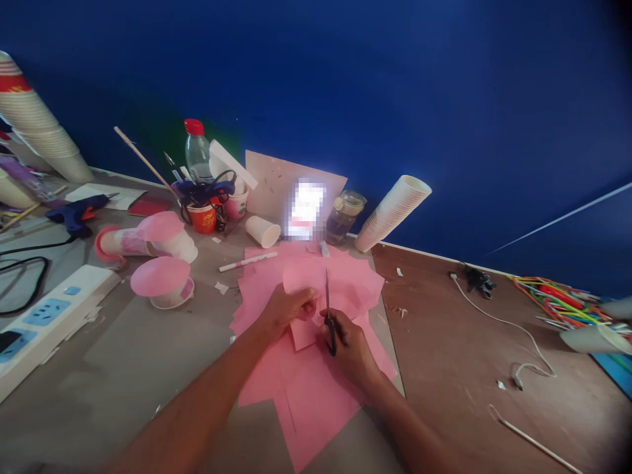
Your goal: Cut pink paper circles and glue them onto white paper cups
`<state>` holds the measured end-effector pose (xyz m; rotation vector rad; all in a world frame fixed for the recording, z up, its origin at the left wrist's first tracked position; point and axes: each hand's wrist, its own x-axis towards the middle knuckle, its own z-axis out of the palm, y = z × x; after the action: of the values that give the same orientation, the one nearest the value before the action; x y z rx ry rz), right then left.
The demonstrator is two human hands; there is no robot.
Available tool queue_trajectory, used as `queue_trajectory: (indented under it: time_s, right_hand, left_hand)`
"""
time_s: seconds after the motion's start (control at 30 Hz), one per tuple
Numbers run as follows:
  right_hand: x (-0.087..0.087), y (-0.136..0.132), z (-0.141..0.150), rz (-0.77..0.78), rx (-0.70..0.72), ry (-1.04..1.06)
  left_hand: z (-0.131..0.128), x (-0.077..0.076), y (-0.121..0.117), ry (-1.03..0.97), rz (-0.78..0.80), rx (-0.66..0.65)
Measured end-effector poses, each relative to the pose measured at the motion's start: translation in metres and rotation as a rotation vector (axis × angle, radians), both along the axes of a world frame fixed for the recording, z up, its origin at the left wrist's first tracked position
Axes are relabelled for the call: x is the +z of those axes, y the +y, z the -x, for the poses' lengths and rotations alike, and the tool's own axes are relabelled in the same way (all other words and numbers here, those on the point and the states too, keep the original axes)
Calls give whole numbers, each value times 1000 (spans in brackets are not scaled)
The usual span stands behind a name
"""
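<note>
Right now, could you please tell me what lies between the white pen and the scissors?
In the head view, the left hand and some pink paper lie between them.

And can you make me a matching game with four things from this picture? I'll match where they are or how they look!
1. scissors
2. bottle
3. wall
4. power strip

A. has a red cap
B. white, at the left edge
C. in the right hand
D. dark blue

Pairs: 1-C, 2-A, 3-D, 4-B
</note>
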<state>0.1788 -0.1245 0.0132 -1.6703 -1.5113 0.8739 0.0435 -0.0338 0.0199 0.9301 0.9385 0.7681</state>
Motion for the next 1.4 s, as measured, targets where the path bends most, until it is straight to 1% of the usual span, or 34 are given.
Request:
queue_trajectory:
  time_s: [0.23, 0.47, 0.63, 0.7, 0.8, 0.93, 1.0, 1.13, 1.23, 1.3, 1.4]
  right_hand:
    - [-2, -1, -3, 11, 17, -19]
    - [2, -1, -4, 30, 45, -34]
    - [3, -1, -7, 42, 61, -23]
    - [3, 0, -8, 47, 62, -5]
    - [2, 0, -6, 60, 52, 51]
    - [2, 0, 0, 69, 44, 126]
    - [1, 0, 2, 69, 41, 153]
    - [1, -1, 4, 67, 35, 182]
    - [0, 0, 5, 62, 10, 214]
    - [0, 1, 6, 57, -19, 252]
    - [1, 2, 8, 47, -46, 275]
  left_hand:
    - [2, -3, 4, 10, -8, -1]
    - [4, -7, 7, 17, -4, -12]
    - [9, -5, 9, 57, -32, -19]
    - [11, -3, 11, 53, -43, -3]
    - [10, -4, 11, -10, -45, 49]
    - [4, -12, 6, -133, 2, 152]
    - [0, -14, 3, -158, 18, 189]
    - [-3, -11, -1, -165, 41, 217]
    - [-3, -4, -2, -276, 28, 225]
    - [-3, -1, -5, -345, 2, 190]
    - [-5, 1, -10, -322, -14, 106]
